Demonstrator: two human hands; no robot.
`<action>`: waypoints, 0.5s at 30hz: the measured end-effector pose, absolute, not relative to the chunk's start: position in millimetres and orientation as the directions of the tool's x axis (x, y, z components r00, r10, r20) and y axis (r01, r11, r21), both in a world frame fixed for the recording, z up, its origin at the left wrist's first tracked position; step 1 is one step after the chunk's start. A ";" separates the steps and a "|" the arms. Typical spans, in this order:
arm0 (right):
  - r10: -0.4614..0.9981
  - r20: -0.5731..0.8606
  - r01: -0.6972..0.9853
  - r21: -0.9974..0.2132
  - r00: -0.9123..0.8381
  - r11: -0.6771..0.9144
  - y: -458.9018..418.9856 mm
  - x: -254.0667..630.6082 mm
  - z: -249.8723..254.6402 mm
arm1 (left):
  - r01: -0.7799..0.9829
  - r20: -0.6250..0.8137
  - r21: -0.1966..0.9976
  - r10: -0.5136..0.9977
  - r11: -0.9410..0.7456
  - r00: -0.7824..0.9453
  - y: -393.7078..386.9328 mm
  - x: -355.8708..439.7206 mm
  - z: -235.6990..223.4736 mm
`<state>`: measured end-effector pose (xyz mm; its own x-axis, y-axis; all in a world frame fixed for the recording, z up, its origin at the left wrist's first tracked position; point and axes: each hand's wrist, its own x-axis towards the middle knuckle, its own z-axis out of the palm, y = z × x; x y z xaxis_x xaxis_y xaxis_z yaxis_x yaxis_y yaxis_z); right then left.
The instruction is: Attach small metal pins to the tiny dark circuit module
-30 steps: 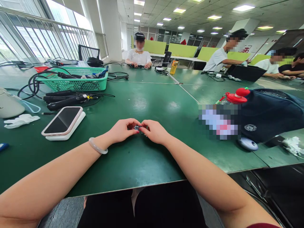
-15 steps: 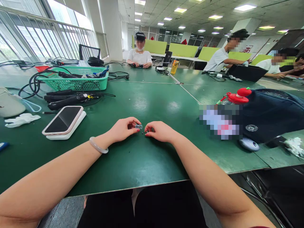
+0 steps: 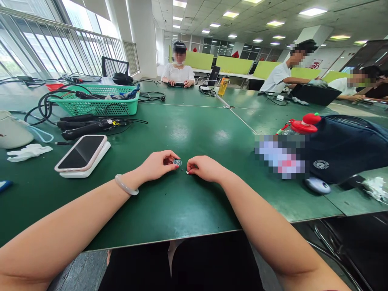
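My left hand (image 3: 157, 165) is closed, with a small dark piece with a pale pattern (image 3: 177, 162), resembling a tiny circuit board, pinched between thumb and fingers just above the table. Close by, my right hand (image 3: 205, 167) is bent with its fingertips down at the tabletop. At its thumb tip is a tiny white piece (image 3: 187, 173), too small to name. A dark speck-sized bit (image 3: 182, 169) lies on the green table (image 3: 163, 214) between the two hands.
To the left lie a phone (image 3: 82, 152) on a white box, black handheld devices with cables (image 3: 81, 131), and a green basket (image 3: 100, 106). On the right are a mouse (image 3: 317, 184) and a dark blue bag (image 3: 348, 145). Several people sit or stand around the table.
My right hand has shifted slightly, and more of the tiny white piece shows at its fingertips. My left hand stays in place with the patterned piece.
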<state>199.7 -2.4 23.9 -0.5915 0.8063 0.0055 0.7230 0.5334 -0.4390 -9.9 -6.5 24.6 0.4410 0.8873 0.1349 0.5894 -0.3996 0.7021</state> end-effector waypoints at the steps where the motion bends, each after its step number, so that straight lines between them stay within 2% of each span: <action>1: 0.806 0.009 0.725 -0.431 -0.592 0.537 -2.1 199.8 23.2 | 0.591 0.134 0.702 0.889 -0.397 0.439 -6.5 -9.9 24.6; 7: 0.789 0.050 0.708 -0.408 -0.613 0.576 -3.6 198.1 21.8 | 0.592 0.121 0.707 0.891 -0.386 0.437 -6.3 -10.5 23.4; 15: 0.773 0.271 0.646 -0.430 -0.574 0.631 -10.4 187.3 24.0 | 0.552 0.098 0.740 0.873 -0.385 0.478 -6.8 -9.6 22.9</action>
